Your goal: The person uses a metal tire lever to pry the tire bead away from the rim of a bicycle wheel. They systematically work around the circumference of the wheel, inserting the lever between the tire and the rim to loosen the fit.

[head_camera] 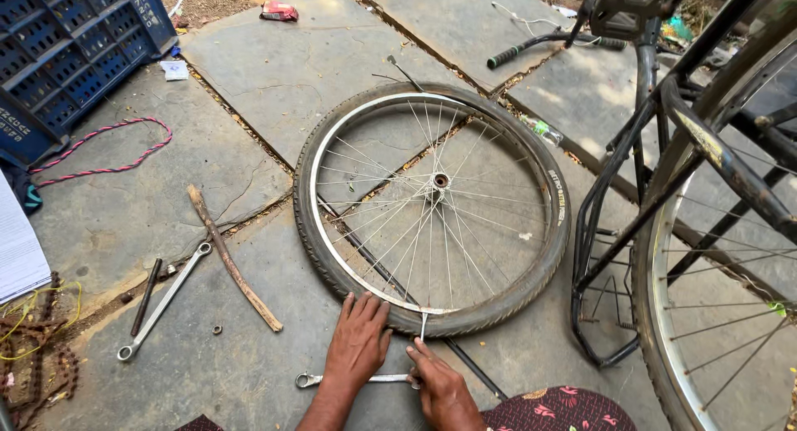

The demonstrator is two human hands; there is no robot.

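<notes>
A bicycle wheel lies flat on stone slabs, with a black tyre [548,232], a silver rim [320,223], spokes and a hub [440,181]. My left hand [359,341] presses flat on the tyre's near edge, fingers spread. Right beside it, my right hand [440,383] grips a thin metal lever [423,325] wedged between tyre and rim. A silver spanner [311,380] lies on the ground under my hands.
A long ring spanner [162,302], a dark rod [146,296] and a wooden stick [232,261] lie to the left. A rusty chain [37,360], a pink rope [104,153] and a blue crate [70,45] sit farther left. An upturned bicycle frame [664,124] stands at right.
</notes>
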